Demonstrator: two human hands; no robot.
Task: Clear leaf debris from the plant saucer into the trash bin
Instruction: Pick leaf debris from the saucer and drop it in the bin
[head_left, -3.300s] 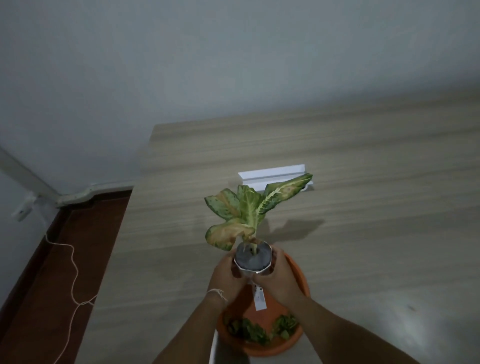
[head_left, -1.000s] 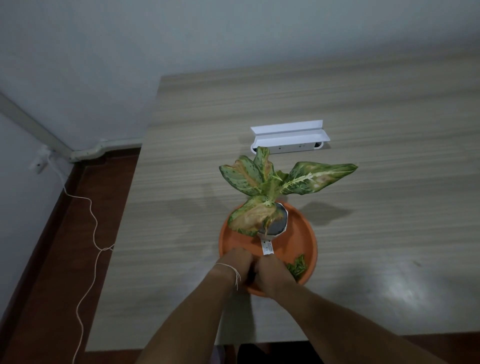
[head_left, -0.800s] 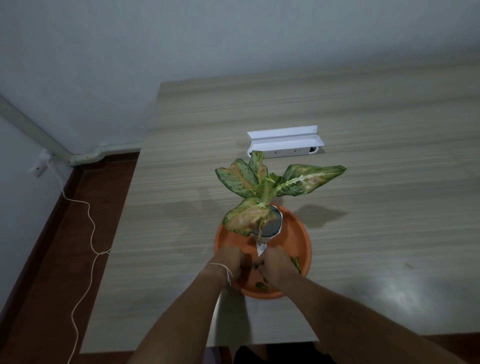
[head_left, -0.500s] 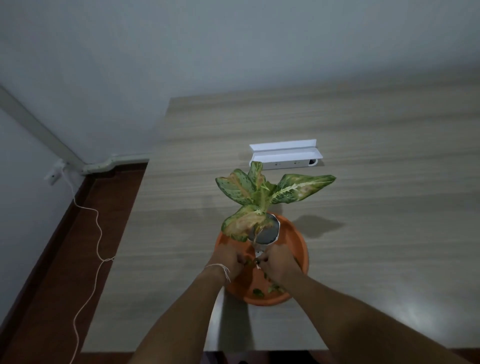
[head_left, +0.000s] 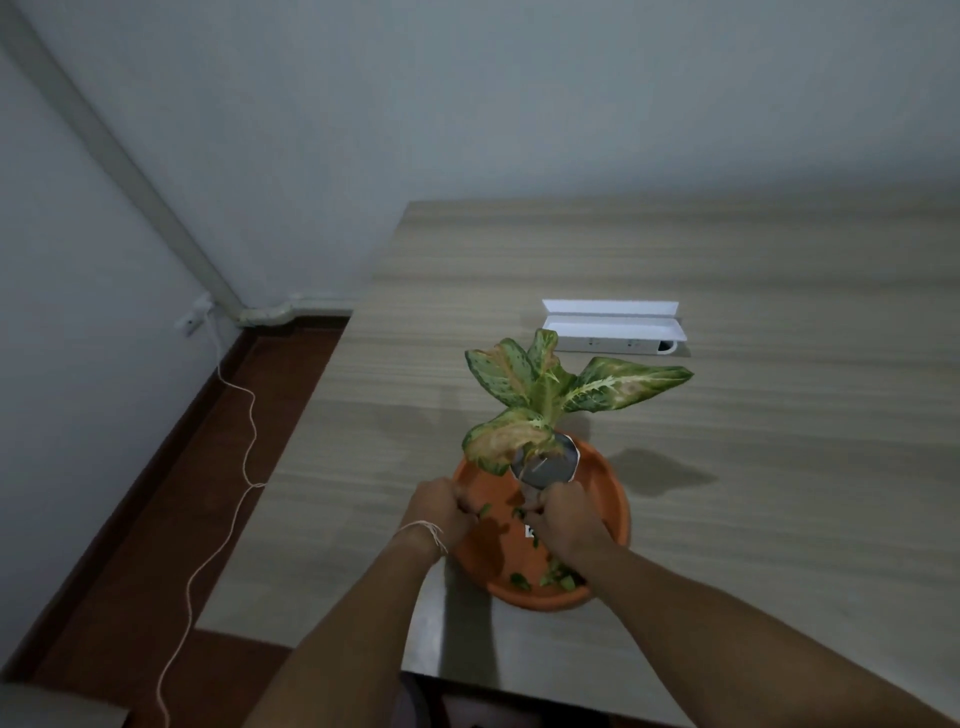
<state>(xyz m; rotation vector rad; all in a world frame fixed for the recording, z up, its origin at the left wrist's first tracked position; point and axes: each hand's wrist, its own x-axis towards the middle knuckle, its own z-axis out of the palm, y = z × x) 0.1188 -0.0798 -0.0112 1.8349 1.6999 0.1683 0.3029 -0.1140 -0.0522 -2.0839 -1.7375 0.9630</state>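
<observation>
An orange plant saucer (head_left: 605, 488) sits near the front edge of the wooden table. A small silver pot (head_left: 550, 462) with a green-and-yellow leafy plant (head_left: 545, 395) stands in its far part. Green leaf debris (head_left: 553, 578) lies along the saucer's near rim. My left hand (head_left: 441, 512) is over the saucer's left side, fingers closed on green leaf bits that stick out towards the pot. My right hand (head_left: 563, 519) is just in front of the pot's base, fingers curled on more leaf bits. No trash bin is in view.
A white power strip box (head_left: 613, 332) lies on the table (head_left: 779, 467) behind the plant. The table's left edge borders a dark red floor where a white cord (head_left: 244, 467) runs to a wall socket. Walls close in behind and to the left.
Both hands moved from the saucer's near rim up to the pot's base and closed on leaf bits. Remaining debris now lies along the near rim. The pot has stayed in the saucer.
</observation>
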